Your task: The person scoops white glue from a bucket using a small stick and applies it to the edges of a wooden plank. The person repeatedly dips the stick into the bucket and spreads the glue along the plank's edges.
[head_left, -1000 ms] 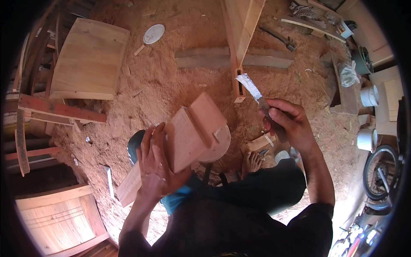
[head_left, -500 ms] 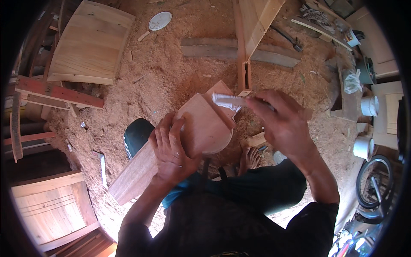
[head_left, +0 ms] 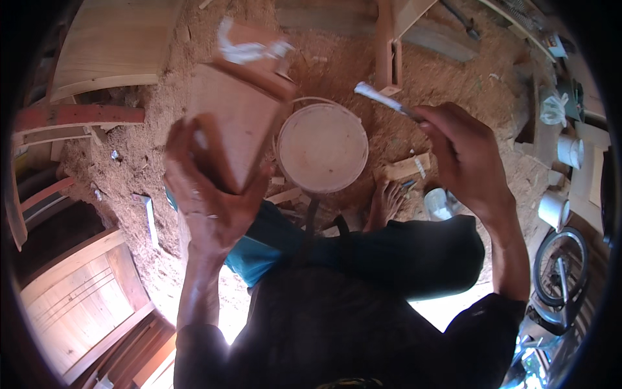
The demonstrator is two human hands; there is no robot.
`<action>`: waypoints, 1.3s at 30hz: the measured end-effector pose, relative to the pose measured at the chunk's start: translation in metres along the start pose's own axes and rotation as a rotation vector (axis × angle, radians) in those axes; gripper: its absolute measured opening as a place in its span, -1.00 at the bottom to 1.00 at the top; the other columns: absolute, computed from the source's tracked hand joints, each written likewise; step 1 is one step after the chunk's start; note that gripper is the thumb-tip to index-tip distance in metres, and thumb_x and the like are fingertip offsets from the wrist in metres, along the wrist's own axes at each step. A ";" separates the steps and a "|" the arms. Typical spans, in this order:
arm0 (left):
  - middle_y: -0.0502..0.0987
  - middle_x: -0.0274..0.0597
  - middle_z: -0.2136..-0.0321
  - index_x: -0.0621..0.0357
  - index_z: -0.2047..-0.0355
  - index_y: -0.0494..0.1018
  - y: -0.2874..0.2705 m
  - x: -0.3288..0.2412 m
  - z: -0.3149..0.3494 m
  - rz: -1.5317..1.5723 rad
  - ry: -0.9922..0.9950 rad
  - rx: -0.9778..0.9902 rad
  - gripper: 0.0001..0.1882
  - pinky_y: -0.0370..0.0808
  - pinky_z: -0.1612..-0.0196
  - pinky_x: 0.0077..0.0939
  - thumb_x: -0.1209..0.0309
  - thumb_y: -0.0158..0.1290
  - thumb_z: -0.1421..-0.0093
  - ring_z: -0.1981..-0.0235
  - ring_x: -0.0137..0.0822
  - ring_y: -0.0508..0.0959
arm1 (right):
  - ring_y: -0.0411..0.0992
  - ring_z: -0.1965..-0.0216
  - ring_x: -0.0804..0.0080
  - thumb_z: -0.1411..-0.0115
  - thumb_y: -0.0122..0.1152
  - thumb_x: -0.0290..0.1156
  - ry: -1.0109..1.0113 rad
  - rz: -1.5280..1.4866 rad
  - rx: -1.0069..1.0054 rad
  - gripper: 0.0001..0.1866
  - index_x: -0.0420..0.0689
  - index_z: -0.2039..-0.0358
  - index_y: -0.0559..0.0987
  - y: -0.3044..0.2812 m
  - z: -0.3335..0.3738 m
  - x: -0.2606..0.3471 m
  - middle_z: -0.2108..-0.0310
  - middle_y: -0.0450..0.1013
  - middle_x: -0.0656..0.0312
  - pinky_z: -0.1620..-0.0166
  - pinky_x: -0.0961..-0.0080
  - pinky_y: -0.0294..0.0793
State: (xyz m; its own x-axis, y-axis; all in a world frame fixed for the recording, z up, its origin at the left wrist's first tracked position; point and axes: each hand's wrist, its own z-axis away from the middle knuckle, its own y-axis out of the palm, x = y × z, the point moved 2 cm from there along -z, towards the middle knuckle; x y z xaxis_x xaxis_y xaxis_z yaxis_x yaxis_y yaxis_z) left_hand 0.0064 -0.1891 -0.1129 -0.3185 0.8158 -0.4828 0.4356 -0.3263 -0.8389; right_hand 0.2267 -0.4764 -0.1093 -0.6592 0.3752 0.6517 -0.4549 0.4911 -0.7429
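My left hand [head_left: 214, 204] grips a wooden board [head_left: 227, 110], blurred by motion and raised at the left with its stepped end pointing away from me. White paste [head_left: 249, 50] is smeared over that stepped end. Between the fingers and thumb of my right hand [head_left: 470, 159] is a thin flat stick [head_left: 389, 102], its tip coated with the same white stuff. The stick points up and left, apart from the board. Between the two hands, lower down, stands a round bucket with a pale dusty top [head_left: 322, 148].
A slotted wooden post [head_left: 389, 68] stands ahead, right of centre. Sawdust covers the ground. An open jar [head_left: 440, 204] and wood scraps [head_left: 407, 167] lie near my foot. Wooden panels [head_left: 116, 42] are at the left; white tubs [head_left: 554, 211] and a wheel [head_left: 560, 266] are at the right.
My left hand has lifted the board and swung it up and left off the bucket, uncovering the bucket's top. My right hand has drawn the stick away from the pasted end.
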 end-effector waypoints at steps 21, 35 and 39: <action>0.15 0.35 -0.42 0.28 -0.53 0.06 -0.031 0.059 0.015 -0.043 -0.016 0.012 0.25 0.21 -0.47 0.37 0.18 0.61 -0.01 -0.47 0.32 0.20 | 0.72 0.20 -0.09 -0.16 0.35 -0.44 0.127 0.384 0.868 -0.80 -0.22 0.22 0.74 0.207 -0.016 -0.006 0.30 0.68 -0.04 0.11 -0.02 0.72; 0.16 0.33 -0.43 0.27 -0.53 0.09 -0.023 0.078 -0.002 0.026 0.018 0.064 0.29 0.29 -0.41 0.35 0.21 0.64 0.09 -0.46 0.34 0.23 | 0.66 0.10 -0.30 -0.27 0.30 -0.37 0.688 -0.109 0.620 -0.75 -0.32 0.33 0.77 0.265 0.009 0.014 0.25 0.65 -0.31 -0.08 -0.09 0.62; 0.15 0.30 -0.44 0.24 -0.54 0.09 -0.020 0.079 -0.006 0.043 -0.008 0.098 0.31 0.29 -0.41 0.37 0.16 0.65 0.10 -0.48 0.33 0.21 | 0.66 0.12 -0.30 -0.29 0.29 -0.34 0.809 -0.196 0.519 -0.73 -0.32 0.33 0.77 0.282 0.010 0.018 0.26 0.64 -0.32 -0.06 -0.11 0.60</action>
State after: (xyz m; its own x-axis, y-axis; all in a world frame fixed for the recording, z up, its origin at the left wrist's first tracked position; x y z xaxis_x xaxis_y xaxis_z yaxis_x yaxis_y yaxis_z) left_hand -0.0221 -0.1151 -0.1325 -0.3080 0.7964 -0.5205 0.3651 -0.4063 -0.8376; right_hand 0.0807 -0.3388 -0.3082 -0.0223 0.8447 0.5348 -0.8468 0.2685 -0.4592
